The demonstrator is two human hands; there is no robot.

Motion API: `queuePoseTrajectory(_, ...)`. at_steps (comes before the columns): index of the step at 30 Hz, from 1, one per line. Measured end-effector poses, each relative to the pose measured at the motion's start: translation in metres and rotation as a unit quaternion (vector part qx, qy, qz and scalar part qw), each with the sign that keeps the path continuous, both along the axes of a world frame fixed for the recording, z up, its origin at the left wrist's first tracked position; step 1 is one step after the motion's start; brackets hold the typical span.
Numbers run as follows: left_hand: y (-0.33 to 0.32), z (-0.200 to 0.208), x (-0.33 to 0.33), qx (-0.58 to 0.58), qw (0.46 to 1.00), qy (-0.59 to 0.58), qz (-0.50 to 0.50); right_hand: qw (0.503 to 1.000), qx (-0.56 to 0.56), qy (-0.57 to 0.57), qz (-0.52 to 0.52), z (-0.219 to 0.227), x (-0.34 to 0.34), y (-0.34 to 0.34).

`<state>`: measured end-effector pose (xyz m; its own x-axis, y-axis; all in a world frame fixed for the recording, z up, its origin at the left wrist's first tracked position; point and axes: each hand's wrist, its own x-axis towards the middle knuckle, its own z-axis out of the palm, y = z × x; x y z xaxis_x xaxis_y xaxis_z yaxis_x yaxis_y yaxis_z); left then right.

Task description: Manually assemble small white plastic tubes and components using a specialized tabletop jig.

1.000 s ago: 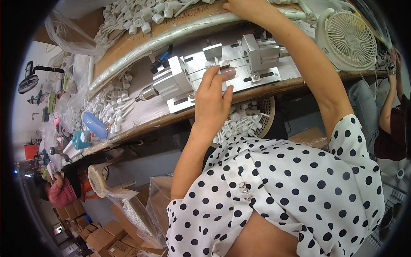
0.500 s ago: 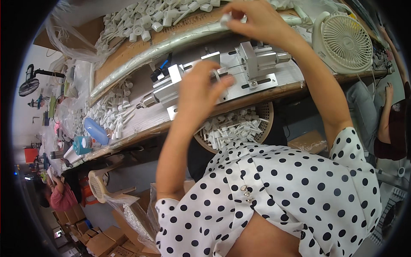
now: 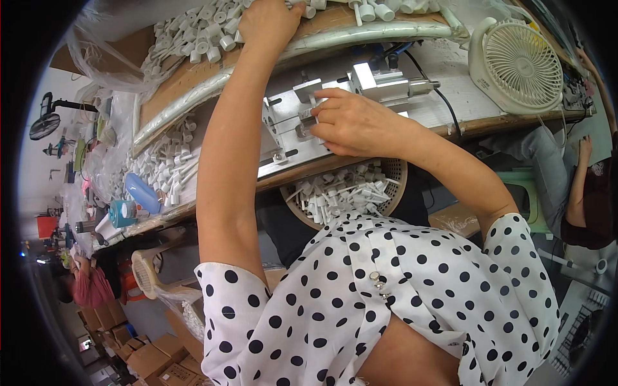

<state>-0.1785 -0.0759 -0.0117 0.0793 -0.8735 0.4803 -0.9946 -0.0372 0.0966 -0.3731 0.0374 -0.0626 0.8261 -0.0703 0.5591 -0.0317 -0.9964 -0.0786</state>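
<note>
At the top edge, my left hand [image 3: 270, 29] reaches into a heap of white plastic capped stems [image 3: 212, 29]; its fingertips are cut off or hidden among them. My right hand [image 3: 364, 122] is closed at the middle of a metal clamping fixture [image 3: 380, 83], its fingers pinching a small white plastic part [image 3: 314, 103]. Only a sliver of that part shows past the fingers. The fixture has silver blocks and base plates and sits along the bench's front. My left forearm crosses over its left end.
A round basket [image 3: 400, 186] of white stems stands below the bench edge. More stems [image 3: 167, 164] lie on the bench at left, beside a blue plastic piece [image 3: 143, 193] and a teal jar [image 3: 122, 213]. A cream fan [image 3: 521, 64] stands at right. Another person's arm [image 3: 579, 180] shows at far right.
My left hand has gone from the fixture up to the heap of stems. My right hand has come down from the heap, with a white part, to the middle of the fixture.
</note>
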Motion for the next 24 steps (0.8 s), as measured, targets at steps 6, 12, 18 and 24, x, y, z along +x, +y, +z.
queuePoseTrajectory(6, 0.01, 0.012, -0.009, 0.037, 0.999, -0.038, -0.013, 0.996, 0.078, 0.023, 0.039, 0.016, -0.005, -0.006)
queuePoseTrajectory(12, 0.08, 0.034, -0.009, -0.007, 0.989, 0.115, -0.098, 0.967, -0.048, -0.053, -0.245, 0.06, -0.028, -0.081)
queuePoseTrajectory(18, 0.19, -0.008, -0.027, -0.078, 0.925, 0.324, -0.185, 0.91, -0.016, 0.14, -0.39, 0.069, -0.015, -0.137)
queuePoseTrajectory(24, 0.219, -0.062, -0.049, -0.061, 0.947, 0.203, -0.242, 0.938, -0.04, 0.105, -0.329, 0.065, -0.019, -0.143)
